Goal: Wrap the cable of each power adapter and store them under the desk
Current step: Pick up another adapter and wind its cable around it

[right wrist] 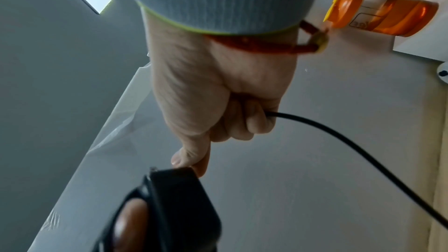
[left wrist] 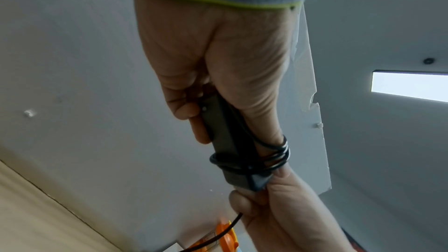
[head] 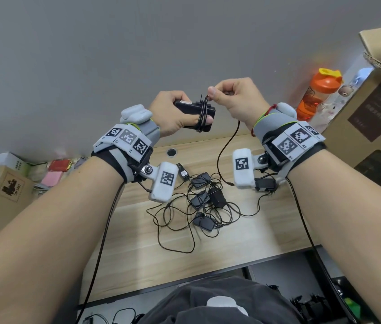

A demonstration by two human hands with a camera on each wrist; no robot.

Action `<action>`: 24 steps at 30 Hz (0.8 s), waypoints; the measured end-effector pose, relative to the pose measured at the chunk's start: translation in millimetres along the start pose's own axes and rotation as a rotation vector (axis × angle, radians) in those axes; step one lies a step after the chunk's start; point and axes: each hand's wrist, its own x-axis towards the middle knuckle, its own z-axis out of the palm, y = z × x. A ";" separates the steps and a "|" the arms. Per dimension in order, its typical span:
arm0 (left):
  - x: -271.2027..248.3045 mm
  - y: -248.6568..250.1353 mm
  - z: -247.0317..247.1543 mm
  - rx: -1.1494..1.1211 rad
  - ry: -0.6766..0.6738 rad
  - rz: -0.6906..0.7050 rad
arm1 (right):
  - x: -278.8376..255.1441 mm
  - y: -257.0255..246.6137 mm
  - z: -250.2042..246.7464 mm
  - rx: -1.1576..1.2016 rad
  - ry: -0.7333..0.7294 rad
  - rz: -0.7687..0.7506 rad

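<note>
My left hand (head: 173, 113) grips a black power adapter (head: 191, 108) raised above the desk, its thumb lying under a few turns of thin black cable (head: 202, 118) wound around the block. The left wrist view shows those turns (left wrist: 276, 155) looped over the adapter (left wrist: 223, 131) and the thumb. My right hand (head: 236, 97) pinches the cable just above the adapter's right end; the loose tail (head: 225, 148) hangs down toward the desk. In the right wrist view the cable (right wrist: 339, 137) leaves the curled fingers (right wrist: 242, 122).
Several more black adapters (head: 205, 197) lie in a tangle of cables on the wooden desk (head: 266, 230). An orange bottle (head: 318, 94) and a cardboard box (head: 371, 108) stand at the right. Boxes (head: 0, 199) sit at the left. A dark shelf (head: 301, 288) shows below the desk edge.
</note>
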 end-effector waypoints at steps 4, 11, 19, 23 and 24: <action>-0.1 1.7 3.6 -0.091 0.015 -0.003 | -6.8 8.8 13.3 0.021 -0.050 0.100; -2.4 5.8 1.2 -0.277 0.116 -0.017 | -21.9 15.5 33.3 0.011 -0.193 0.150; 6.1 -8.9 -10.4 -0.107 0.227 -0.092 | -32.8 -5.6 28.3 -0.168 -0.290 0.050; 6.6 -14.9 -12.7 0.052 0.230 -0.128 | -32.7 -14.7 19.3 -0.183 -0.277 0.018; 7.5 -15.4 -13.3 0.090 0.232 -0.118 | -32.8 -16.2 17.5 -0.181 -0.277 0.010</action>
